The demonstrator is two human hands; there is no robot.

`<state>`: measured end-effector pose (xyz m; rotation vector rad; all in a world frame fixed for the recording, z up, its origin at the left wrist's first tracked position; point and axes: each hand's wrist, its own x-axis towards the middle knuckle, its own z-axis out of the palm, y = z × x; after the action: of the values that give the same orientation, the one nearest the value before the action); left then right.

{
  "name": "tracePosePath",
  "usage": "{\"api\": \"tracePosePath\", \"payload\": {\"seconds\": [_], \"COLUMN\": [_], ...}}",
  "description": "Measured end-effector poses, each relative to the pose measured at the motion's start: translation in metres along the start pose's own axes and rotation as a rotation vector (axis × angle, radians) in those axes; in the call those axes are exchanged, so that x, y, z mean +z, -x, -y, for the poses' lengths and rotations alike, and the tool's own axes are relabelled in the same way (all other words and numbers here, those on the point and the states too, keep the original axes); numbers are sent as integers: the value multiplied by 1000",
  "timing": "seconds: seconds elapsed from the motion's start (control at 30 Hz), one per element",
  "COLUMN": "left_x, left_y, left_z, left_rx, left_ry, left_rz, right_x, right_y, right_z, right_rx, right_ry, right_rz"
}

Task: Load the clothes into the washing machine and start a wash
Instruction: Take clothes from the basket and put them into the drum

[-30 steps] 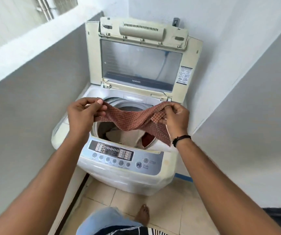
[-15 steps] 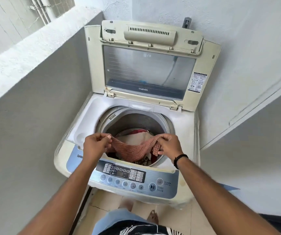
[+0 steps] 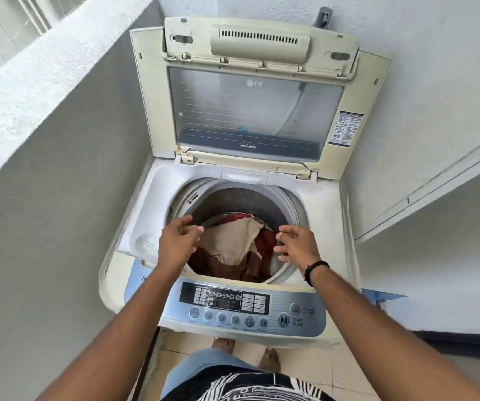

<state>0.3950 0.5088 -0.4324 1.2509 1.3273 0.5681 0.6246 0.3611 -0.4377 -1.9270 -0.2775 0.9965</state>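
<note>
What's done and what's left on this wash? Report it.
Done: clothes lie in the drum, the brown checked cloth among them. In hand: nothing; left hand and right hand hover open above the drum. Left: shut the raised lid, then press start/pause on the panel. Whether more clothes wait cannot be seen.

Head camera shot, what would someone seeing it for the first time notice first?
Probably the top-loading washing machine in the middle, its lid propped upright against the back wall. Next, the two empty hands, left hand and right hand, hovering with relaxed fingers over the drum's mouth. Below them, red, cream and brown checked clothes lie piled inside the drum.
</note>
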Motion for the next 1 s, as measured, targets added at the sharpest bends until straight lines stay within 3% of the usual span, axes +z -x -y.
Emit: {"api": "tracePosePath", "payload": {"seconds": [0.23, 0.53, 0.77, 1.0], "left_x": [38, 161, 250, 304], "left_y": [16, 116, 259, 428], "left_z": [-1, -23, 5, 91], "left_rx": [61, 172, 350, 276], "left_ry": [-2, -64, -370, -684], "left_rz": [203, 732, 1210, 1627], "right_x": [-13, -101, -201, -229], "right_y": [40, 134, 247, 382], "right_z": [0, -41, -157, -310], "right_rx": [-91, -212, -80, 190], "right_ry": [-103, -235, -453, -616], "right_rz": [-177, -621, -1194, -1504]}}
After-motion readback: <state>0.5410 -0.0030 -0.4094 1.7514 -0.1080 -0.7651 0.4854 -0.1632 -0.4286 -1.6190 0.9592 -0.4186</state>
